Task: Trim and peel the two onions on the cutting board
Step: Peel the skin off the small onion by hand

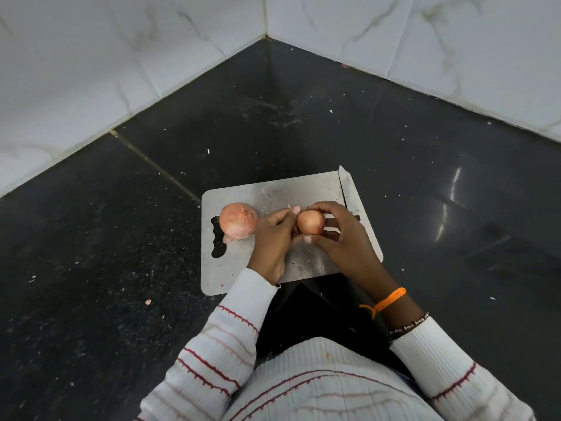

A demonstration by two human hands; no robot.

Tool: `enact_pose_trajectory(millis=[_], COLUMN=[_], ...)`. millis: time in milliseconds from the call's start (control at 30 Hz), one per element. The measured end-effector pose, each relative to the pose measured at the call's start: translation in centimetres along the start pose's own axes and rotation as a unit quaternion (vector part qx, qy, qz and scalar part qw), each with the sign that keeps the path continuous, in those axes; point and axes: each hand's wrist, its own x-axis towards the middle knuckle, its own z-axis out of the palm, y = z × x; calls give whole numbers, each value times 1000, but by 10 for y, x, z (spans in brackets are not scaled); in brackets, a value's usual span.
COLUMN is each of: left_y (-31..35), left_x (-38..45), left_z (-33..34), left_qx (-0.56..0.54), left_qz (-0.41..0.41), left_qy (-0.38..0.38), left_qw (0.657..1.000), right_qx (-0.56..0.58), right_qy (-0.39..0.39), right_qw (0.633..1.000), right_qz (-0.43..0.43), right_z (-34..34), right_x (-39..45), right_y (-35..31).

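A steel cutting board (243,271) lies on the dark counter. One onion (238,219) with papery pink skin sits at the board's left, by the handle cut-out. A second, smoother onion (310,221) is held just above the board's middle between both hands. My left hand (273,241) pinches its left end with thumb and fingertips. My right hand (340,235) cups it from the right, fingers over the top and thumb below. A knife (346,185) lies along the board's right edge, its blade pointing away; its handle is partly hidden under my right hand.
The black stone counter (121,253) runs into a corner of white marble-tiled walls (91,71). Small peel scraps and crumbs dot the counter, one pink scrap (148,301) left of the board.
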Motion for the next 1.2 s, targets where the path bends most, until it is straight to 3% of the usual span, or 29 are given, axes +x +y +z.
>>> enact_pose_trajectory(millis=[200,300,733,967,1200], left_y=[-3,-1,4,8,9], left_x=[1,1,3,1,-1], left_z=[-3,-4,-3,2,4], left_qx=[-4,-7,48,175,178], left_qz=[9,6,50,174,230], left_qy=[11,7,52,65,2], left_qw=[1000,1000,996,967,957], right_qx=[59,146,288,519,516], right_qy=[-39,-53,-12,-13,3], right_qw=[997,986,948,832,822], right_qz=[15,61,135,199,239], right_z=[0,-3,-14,-14,-12], right_x=[-2,-4,-2,2,1], right_y=[-1,1,0,-6,-8])
